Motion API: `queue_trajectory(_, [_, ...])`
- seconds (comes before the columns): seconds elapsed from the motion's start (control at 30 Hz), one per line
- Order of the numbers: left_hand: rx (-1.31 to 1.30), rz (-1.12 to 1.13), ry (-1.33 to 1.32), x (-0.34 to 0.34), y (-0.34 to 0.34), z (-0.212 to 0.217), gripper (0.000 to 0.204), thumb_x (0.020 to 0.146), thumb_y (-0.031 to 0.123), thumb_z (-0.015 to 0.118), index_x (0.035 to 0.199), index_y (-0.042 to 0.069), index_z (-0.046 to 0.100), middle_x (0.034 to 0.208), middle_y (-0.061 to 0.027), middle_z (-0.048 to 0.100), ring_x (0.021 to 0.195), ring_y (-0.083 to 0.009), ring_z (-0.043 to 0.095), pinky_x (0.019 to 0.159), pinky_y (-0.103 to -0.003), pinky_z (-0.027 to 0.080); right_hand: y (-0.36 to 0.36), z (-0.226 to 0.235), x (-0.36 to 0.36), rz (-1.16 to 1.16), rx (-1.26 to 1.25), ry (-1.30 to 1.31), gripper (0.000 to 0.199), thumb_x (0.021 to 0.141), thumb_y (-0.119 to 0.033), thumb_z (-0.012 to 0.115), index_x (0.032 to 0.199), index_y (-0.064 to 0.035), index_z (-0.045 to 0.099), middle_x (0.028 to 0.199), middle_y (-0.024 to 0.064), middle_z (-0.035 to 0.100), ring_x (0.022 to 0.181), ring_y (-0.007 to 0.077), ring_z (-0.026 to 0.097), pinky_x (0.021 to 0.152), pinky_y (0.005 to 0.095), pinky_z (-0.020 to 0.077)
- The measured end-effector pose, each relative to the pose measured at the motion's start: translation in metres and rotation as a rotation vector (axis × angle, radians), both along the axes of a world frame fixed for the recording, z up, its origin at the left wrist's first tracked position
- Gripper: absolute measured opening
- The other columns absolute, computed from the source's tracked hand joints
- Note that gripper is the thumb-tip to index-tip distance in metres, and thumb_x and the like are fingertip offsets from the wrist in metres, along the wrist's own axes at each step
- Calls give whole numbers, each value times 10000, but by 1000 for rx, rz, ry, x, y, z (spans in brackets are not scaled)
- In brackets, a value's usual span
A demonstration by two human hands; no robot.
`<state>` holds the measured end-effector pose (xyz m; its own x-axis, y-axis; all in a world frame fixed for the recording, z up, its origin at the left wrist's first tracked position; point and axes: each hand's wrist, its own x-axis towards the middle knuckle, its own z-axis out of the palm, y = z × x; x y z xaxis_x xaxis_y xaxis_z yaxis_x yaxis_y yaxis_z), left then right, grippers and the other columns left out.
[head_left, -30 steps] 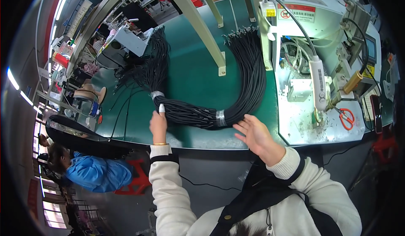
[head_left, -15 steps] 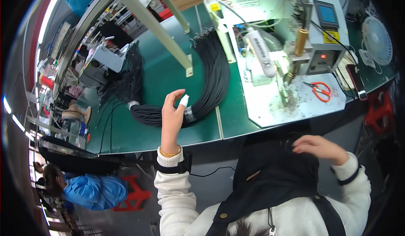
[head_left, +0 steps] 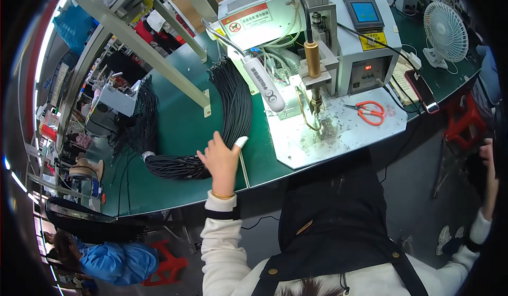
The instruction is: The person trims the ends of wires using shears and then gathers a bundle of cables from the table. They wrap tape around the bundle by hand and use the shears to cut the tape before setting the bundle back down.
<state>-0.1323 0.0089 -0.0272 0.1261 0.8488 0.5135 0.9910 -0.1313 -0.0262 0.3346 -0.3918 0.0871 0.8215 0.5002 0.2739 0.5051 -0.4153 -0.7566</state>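
Observation:
My left hand [head_left: 222, 161] lies over the bend of a thick bundle of black cables [head_left: 236, 102] on the green table. Its fingers are spread, and a white cover sits on the thumb tip. The hand hides part of the bundle, and whether it touches or rests just above cannot be told. The bundle curves in a U, with a pale tie [head_left: 148, 155] around its left part. Far out at the right edge, away from the table, is my right hand [head_left: 488, 155]. It is partly cut off and its fingers are unclear.
A soldering-type machine [head_left: 365, 57] with a screen stands on a white plate [head_left: 296, 155]. Orange-handled scissors [head_left: 370, 113], a phone [head_left: 420, 90] and a white fan [head_left: 445, 31] lie to the right. A metal frame post [head_left: 159, 65] crosses the table. A person in blue [head_left: 119, 264] sits at lower left.
My view has turned to the right. The left hand has opened its fingers over the bundle. My right hand has swung from in front of my apron out to the far right.

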Motion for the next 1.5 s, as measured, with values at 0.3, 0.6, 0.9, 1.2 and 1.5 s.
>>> queue_trajectory(0.3, [145, -451, -67, -54, 4, -20, 480, 641, 436, 689, 861, 32, 552, 641, -92, 522, 599, -280, 518, 579, -385, 411, 143, -169, -148, 793, -188, 803, 158, 823, -89, 514, 941, 9, 552, 808, 82, 613, 767, 130, 594, 675, 229, 462])
queue_trajectory(0.6, [-261, -85, -194, -68, 29, -7, 329, 719, 304, 629, 828, 6, 541, 705, -146, 552, 652, -299, 539, 602, -375, 431, 173, -199, -163, 1026, -429, 679, 219, 827, -132, 536, 996, 7, 536, 839, 88, 618, 787, 142, 597, 713, 251, 463])
queue_trajectory(0.9, [-623, -109, -711, -50, 64, -4, 417, 810, 162, 560, 1145, -46, 425, 1005, -146, 555, 904, -238, 539, 729, -326, 439, 195, -181, -184, 1212, -451, 579, 234, 826, -141, 545, 1007, 6, 530, 839, 100, 622, 784, 173, 603, 713, 258, 465])
queue_trajectory(1.2, [-906, -289, -1323, -82, 50, 20, 524, 783, 119, 604, 1218, -57, 372, 1049, -109, 520, 971, -143, 480, 868, -226, 347, 204, -188, -197, 1262, -469, 568, 235, 815, -123, 552, 1007, 11, 528, 838, 102, 621, 787, 179, 605, 713, 270, 470])
queue_trajectory(1.5, [-879, -295, -990, -76, 39, 18, 390, 785, 78, 584, 1132, -51, 461, 1004, -62, 540, 949, -112, 481, 829, -223, 377, 199, -186, -216, 1296, -460, 550, 229, 805, -113, 558, 995, 13, 531, 833, 108, 619, 777, 190, 606, 705, 276, 472])
